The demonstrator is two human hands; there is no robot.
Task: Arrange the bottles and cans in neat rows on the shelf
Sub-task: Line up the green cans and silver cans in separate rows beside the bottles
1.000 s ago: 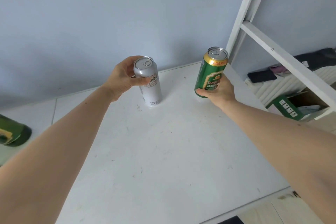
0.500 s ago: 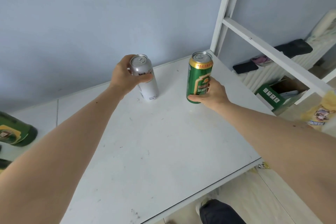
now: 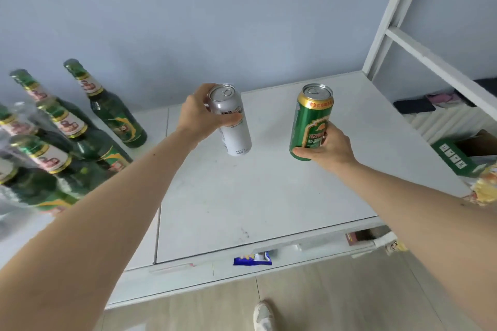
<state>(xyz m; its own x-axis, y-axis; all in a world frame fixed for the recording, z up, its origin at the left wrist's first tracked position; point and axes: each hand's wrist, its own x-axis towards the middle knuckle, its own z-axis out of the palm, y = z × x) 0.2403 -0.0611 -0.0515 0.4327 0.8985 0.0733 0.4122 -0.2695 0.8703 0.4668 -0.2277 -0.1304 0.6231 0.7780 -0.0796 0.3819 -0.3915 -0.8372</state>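
Observation:
My left hand (image 3: 200,113) grips a silver-and-white can (image 3: 233,126) near its top, above the white shelf surface (image 3: 269,196). My right hand (image 3: 329,146) holds a green can with a gold rim (image 3: 309,121) by its lower part, to the right of the silver can. Both cans are upright, a little tilted, with their pull tabs showing. I cannot tell whether their bases touch the shelf. Several green glass beer bottles (image 3: 113,113) stand in a group at the left end of the shelf.
A blue-grey wall runs behind the shelf. A white frame post (image 3: 387,19) rises at the back right corner. Beyond it lie a green box (image 3: 457,156) and dark items. Below the shelf's front edge a blue packet (image 3: 252,259) shows, and a shoe (image 3: 263,314) stands on the wooden floor.
The view has swung left and back, bringing the bottles into sight. Both hands still hold their cans, now nearer me, over the middle of the shelf.

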